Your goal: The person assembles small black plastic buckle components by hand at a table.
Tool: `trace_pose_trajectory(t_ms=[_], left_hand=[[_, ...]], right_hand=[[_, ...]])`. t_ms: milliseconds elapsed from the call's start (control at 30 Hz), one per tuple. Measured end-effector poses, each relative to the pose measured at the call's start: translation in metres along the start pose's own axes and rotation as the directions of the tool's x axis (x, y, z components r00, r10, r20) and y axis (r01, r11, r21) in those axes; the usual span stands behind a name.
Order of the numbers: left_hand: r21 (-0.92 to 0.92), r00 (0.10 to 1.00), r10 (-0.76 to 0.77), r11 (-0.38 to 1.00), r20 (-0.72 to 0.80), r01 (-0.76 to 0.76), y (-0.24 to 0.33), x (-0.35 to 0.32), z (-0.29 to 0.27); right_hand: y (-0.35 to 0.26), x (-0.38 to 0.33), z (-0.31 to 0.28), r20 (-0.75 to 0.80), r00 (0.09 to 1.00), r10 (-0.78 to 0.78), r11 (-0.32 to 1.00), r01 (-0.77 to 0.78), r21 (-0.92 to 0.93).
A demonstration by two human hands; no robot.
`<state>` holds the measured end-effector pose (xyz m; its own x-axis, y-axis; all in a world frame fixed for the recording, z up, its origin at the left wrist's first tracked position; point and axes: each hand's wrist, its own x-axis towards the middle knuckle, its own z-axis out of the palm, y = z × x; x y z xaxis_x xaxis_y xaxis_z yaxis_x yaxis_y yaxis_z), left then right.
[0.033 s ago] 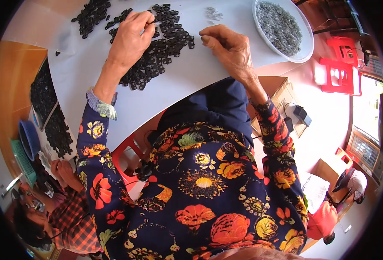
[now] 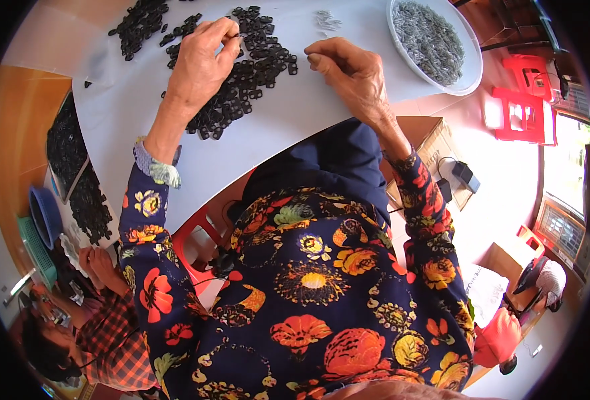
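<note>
My left hand (image 2: pixel 205 63) is raised over the white table (image 2: pixel 128 127), thumb and fingers pinched together. Dark material shows at its fingertips, but I cannot separate it from the small black plastic pieces (image 2: pixel 231 100) heaped behind and below. To the right, my right hand (image 2: pixel 351 77) also pinches thumb against forefinger. Whatever sits in that pinch is too small to make out. A few thin silvery wire-like pieces (image 2: pixel 327 22) lie on the table beyond the right hand. More of them fill a round translucent tub (image 2: pixel 473 79) at the far right.
Another black heap (image 2: pixel 138 30) lies far left, beside a clear plastic bag (image 2: pixel 105 67). A co-worker in a checked shirt (image 2: pixel 118 340) sits at my left, near a blue basket (image 2: pixel 45 213). A cardboard box (image 2: pixel 418 133) and red stools (image 2: pixel 518 113) stand at right.
</note>
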<state>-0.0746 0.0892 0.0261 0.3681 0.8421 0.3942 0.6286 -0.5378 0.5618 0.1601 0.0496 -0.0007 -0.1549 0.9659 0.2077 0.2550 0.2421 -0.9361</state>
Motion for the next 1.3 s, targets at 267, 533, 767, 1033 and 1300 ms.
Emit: trace_pose_trajectory(t_ms=[267,533,767,1033,1300], left_hand=[[-0.396,0.936,-0.267,0.853,0.228,0.339,0.045,-0.007,0.016],[-0.605,0.943,-0.258,0.724,0.208,0.332,0.044,-0.008,0.030],[-0.701,0.922,-0.308,0.604,0.235,0.380,0.047,-0.019,0.039],[-0.624,0.919,-0.312,0.676,0.240,0.392,0.059,-0.032,0.036],[-0.658,0.908,-0.351,0.631,0.231,0.411,0.052,-0.045,0.051]], right_hand=[[-0.004,0.008,0.014,-0.027,0.999,0.017,0.985,-0.013,0.170],[0.002,0.007,0.010,0.015,1.000,0.007,0.978,-0.010,0.208],[-0.007,0.005,0.010,0.023,1.000,0.020,0.974,-0.024,0.226],[-0.006,0.024,0.001,-0.084,0.992,-0.090,0.992,0.082,-0.098],[-0.001,0.081,-0.038,0.304,0.910,-0.281,0.694,0.412,-0.590]])
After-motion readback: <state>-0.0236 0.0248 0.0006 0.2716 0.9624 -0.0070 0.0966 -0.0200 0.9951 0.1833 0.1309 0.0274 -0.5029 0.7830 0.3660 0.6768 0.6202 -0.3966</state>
